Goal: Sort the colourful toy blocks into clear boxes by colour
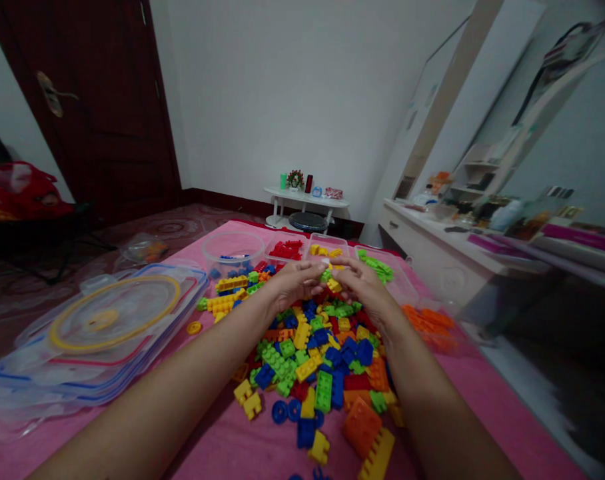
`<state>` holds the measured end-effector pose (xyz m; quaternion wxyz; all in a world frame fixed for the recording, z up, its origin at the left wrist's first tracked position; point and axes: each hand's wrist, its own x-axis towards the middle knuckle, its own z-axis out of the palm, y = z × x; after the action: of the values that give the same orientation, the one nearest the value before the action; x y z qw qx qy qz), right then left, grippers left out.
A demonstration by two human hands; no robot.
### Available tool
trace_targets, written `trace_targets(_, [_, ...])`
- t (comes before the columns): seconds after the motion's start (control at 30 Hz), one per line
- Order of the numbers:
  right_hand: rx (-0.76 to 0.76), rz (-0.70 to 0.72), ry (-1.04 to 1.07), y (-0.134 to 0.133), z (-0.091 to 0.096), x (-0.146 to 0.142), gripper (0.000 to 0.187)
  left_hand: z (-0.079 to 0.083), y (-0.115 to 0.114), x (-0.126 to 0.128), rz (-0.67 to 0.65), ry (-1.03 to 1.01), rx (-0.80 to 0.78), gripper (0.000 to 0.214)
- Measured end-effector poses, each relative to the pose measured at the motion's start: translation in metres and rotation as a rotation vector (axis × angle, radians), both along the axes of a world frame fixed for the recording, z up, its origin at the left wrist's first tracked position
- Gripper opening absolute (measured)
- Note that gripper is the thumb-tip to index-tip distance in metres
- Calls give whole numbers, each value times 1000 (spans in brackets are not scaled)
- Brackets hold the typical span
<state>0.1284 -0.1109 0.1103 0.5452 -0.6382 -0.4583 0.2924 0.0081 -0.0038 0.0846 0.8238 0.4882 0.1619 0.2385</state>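
Note:
My left hand (293, 281) and my right hand (365, 283) meet above the far end of a heap of coloured plastic bricks (322, 363) on a pink cloth (232, 440). Both hands have their fingers curled together around small pieces: a green brick (326, 274) and a yellow brick (334, 285) show between the fingertips. Which hand grips which piece I cannot tell exactly. Both forearms stretch over the heap from the near edge.
Clear tubs stand behind the heap: a round one (233, 248) with blue pieces, one with red bricks (286, 250), one with yellow (326, 251), one with green (377, 268). Orange pieces (427, 321) lie right. Stacked clear lids (97, 333) lie left. A white dresser (432, 247) stands right.

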Motion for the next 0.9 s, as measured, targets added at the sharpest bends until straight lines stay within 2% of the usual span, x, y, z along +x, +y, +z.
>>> trace_targets(0.1, [-39,125,-54,-3,3,-3,55,-4,2,0,-5,13,99,38])
trace_targets(0.23, [-58,186,-105,-1,1,-10,62,-7,1,2,103,105,282,48])
trace_targets(0.33, [-61,161,-119,1,-2,-13,55,-5,-3,2,187,138,394,51])
trace_targets(0.43, [-13,111,-107,3,-2,-11,45,1,-7,0,201,170,441,51])
trace_targets(0.57, [88,-33,9,3,0,-5,45,6,-10,-2,78,160,462,52])
trace_targets(0.67, [139,-83,60,3,0,-3,43,5,-12,2,-7,92,464,57])
trace_targets(0.8, [179,-77,78,5,-2,-1,44,2,-12,7,79,48,457,49])
trace_targets(0.9, [251,-167,47,5,0,6,43,1,-8,7,160,124,541,38])
